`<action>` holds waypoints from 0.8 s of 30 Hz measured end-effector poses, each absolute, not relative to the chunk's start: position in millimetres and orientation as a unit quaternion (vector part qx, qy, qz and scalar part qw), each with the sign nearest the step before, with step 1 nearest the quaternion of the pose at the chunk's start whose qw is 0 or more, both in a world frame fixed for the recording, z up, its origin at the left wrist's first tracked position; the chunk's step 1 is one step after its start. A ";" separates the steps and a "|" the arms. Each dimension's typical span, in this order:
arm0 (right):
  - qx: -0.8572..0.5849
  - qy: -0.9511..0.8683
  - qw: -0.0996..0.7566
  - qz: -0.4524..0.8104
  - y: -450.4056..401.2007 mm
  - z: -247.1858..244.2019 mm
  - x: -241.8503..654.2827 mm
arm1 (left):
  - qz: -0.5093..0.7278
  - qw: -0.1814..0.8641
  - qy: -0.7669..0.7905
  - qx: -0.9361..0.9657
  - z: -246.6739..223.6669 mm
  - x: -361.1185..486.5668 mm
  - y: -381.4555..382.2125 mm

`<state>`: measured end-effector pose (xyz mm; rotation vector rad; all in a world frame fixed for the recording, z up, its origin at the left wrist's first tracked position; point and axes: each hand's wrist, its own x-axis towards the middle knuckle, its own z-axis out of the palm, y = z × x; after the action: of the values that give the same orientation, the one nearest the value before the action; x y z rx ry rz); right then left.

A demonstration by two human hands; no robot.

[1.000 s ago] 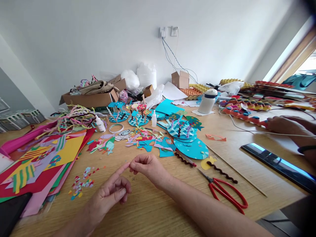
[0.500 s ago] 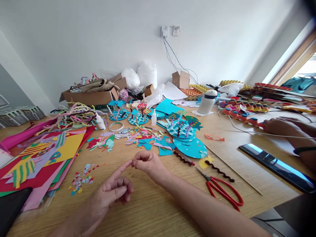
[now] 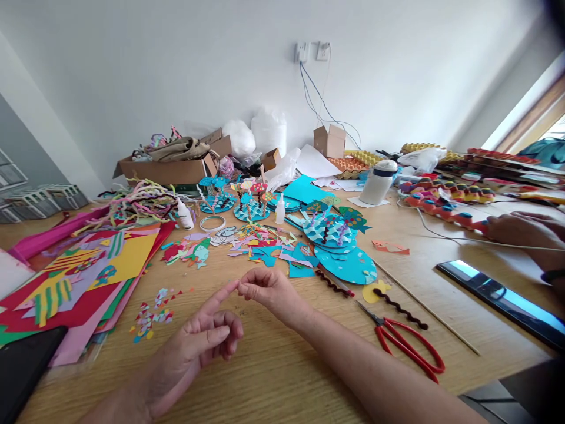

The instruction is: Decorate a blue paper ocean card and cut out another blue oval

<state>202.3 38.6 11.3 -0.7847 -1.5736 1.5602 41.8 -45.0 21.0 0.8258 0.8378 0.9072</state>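
My left hand (image 3: 196, 347) is raised above the wooden table (image 3: 265, 377), its index finger stretched out and the other fingers loosely bent, holding nothing. My right hand (image 3: 269, 294) pinches the tip of that index finger between thumb and fingertips. Whether a tiny scrap is caught in the pinch is too small to tell. Left of my hands lie small coloured paper bits (image 3: 152, 315). Beyond them are paper fish (image 3: 200, 253) and blue paper offcuts (image 3: 265, 253). Near my right forearm, scissors with red handles (image 3: 410, 344) lie beside a dark wavy pipe cleaner (image 3: 401, 309).
Coloured paper sheets (image 3: 128, 253) and a black phone (image 3: 30, 365) are at the left. Glue bottles (image 3: 185, 215), blue sea-scene discs (image 3: 346, 265) and a white lidded jar (image 3: 377, 184) stand farther back. A thin stick (image 3: 428, 309) lies at right, near another person's hands (image 3: 525, 232).
The view has turned slightly left, so the table's things sit farther right in the picture. My hands keep almost the same pose, right fingertips still at the left index fingertip.
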 end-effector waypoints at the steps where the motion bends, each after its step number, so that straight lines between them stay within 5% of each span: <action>1: -0.316 -0.629 0.383 0.599 39.2 10.2 202.4 | 0.410 0.729 0.387 0.387 19.3 41.8 -43.9; 11: -0.365 -0.703 0.381 0.477 39.2 4.7 202.0 | 0.374 0.600 0.469 0.530 2.4 47.4 -36.3; 24: -0.273 -0.565 0.397 0.670 33.5 19.6 206.0 | 0.419 0.773 0.348 0.326 28.6 42.5 -44.9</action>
<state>206.0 33.5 19.6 -0.6910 -1.4312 1.6961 42.5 -44.9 28.6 0.7052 0.7532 0.9074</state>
